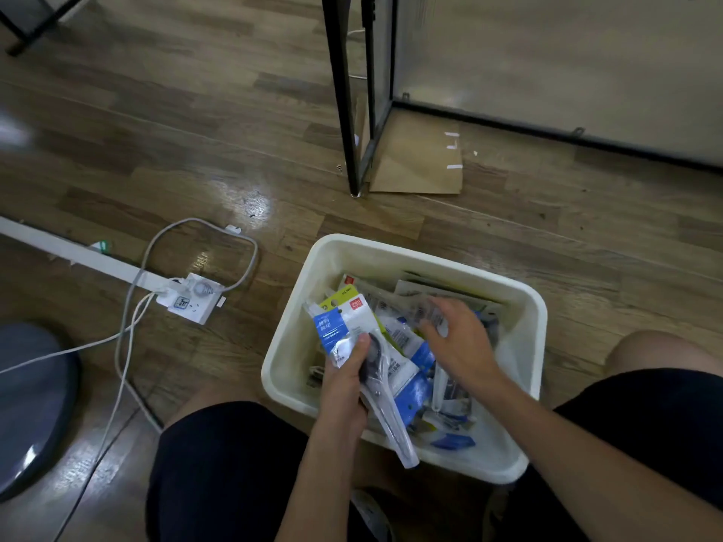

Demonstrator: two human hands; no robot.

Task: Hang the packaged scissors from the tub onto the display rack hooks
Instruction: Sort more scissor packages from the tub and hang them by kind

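Observation:
A cream plastic tub (391, 252) stands on the wooden floor between my knees, filled with several packaged scissors. My left hand (344, 381) grips a small stack of scissors packs (352, 326) with blue and white cards, held above the tub's left side, blades pointing toward me. My right hand (457, 342) reaches into the middle of the tub, its fingers curled over another clear pack (426, 312) lying on the pile. The display rack's black frame (344, 91) rises from the floor beyond the tub. Its hooks are out of view.
A white power strip (193, 299) with looping grey cables lies on the floor to the left of the tub. A round dark stool (27, 400) is at the far left. Flat cardboard (418, 158) lies under the rack's foot.

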